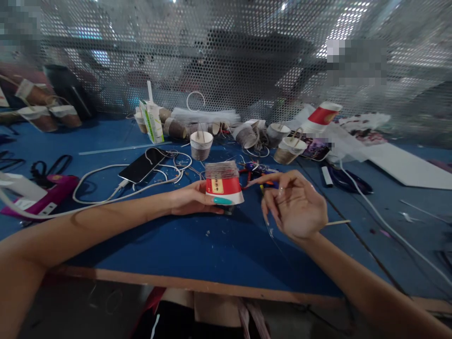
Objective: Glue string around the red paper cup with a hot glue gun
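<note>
My left hand (192,197) is closed around a red and white paper cup (226,189), which is upside down, its wider rim low. Rows of grey-brown cord (221,169) wrap the narrow upper part of the cup. The thumb, with a long turquoise nail, presses the cup's lower white band. To the right, my right hand (298,205) is palm up with its fingers apart, the index finger stretched toward the cup. I see nothing in its grasp. Pliers with red handles (251,172) lie behind it, partly hidden. A thin wooden stick (338,222) lies beside the wrist.
Several cord-wrapped cups, one of them upright (201,145), stand along the back before a perforated metal screen (212,61). A phone (143,165) with a white cable lies left, near a purple glue gun (56,195). A white board (413,165) is at right.
</note>
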`<control>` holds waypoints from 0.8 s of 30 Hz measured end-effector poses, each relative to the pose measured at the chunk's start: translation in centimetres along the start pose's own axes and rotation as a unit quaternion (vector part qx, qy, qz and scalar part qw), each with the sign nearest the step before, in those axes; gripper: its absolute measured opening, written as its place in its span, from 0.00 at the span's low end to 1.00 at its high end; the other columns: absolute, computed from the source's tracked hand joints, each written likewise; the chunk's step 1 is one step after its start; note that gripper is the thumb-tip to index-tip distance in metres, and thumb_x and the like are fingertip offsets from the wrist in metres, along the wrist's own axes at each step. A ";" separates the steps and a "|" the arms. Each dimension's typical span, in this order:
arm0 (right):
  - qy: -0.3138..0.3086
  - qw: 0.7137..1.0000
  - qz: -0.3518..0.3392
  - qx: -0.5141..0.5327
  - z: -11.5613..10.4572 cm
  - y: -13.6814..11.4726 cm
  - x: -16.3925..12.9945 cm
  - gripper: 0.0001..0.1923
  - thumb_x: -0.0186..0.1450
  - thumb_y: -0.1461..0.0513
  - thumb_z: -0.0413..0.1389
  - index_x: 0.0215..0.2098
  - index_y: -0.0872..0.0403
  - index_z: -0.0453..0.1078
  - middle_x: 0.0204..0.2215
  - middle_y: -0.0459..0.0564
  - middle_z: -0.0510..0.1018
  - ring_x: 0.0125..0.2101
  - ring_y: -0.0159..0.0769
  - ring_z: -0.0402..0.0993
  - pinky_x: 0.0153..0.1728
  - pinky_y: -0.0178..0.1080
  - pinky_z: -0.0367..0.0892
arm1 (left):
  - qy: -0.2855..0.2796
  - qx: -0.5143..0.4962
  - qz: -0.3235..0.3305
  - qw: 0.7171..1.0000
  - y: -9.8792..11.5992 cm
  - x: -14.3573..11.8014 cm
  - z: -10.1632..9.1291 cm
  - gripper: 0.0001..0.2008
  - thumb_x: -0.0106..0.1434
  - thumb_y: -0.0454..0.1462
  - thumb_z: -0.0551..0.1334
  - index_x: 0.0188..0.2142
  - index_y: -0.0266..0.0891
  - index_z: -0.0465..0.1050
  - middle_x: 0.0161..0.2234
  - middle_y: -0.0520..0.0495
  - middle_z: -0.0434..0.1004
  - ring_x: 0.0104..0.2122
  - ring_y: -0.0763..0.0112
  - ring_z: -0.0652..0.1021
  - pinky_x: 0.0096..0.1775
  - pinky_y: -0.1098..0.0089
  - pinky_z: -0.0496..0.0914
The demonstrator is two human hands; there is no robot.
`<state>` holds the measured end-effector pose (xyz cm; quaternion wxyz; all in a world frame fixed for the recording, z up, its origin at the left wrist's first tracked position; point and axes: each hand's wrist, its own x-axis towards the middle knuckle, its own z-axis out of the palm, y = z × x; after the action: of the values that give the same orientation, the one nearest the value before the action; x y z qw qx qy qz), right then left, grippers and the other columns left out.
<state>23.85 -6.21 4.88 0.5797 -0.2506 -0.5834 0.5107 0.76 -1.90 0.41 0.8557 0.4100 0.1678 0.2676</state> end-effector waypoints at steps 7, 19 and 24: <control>-0.083 0.993 0.040 -0.075 1.6 -0.1 -1.3 0.15 0.70 0.49 0.52 0.33 0.51 0.63 0.51 0.56 0.80 0.14 0.26 0.67 0.19 0.39 0.72 | 0.002 0.023 0.013 1.000 -0.3 0.0 0.3 0.27 0.48 0.31 0.75 0.49 0.38 0.76 0.45 0.42 0.82 0.46 0.63 0.80 0.51 0.60 0.70; -0.149 0.949 -0.099 -0.258 -0.1 0.7 -1.3 0.22 0.73 0.50 0.46 0.26 0.53 0.66 0.33 0.52 0.83 0.12 0.24 0.62 0.15 0.34 0.63 | 0.051 0.031 0.060 0.996 -0.2 0.0 0.7 0.27 0.42 0.32 0.78 0.44 0.36 0.77 0.40 0.43 0.83 0.42 0.64 0.81 0.50 0.61 0.72; -0.272 0.903 -0.121 -0.309 0.2 1.1 -1.0 0.20 0.74 0.53 0.43 0.30 0.52 0.67 0.19 0.42 0.72 0.17 0.27 0.68 0.23 0.32 0.67 | 0.115 0.071 0.150 0.979 -0.2 0.3 1.5 0.26 0.40 0.29 0.77 0.41 0.36 0.75 0.36 0.46 0.81 0.38 0.66 0.80 0.50 0.60 0.71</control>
<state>23.52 -6.80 3.47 0.3494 -0.1955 -0.8727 0.2793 1.87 -2.73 1.19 0.7497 0.4564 0.2197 0.4257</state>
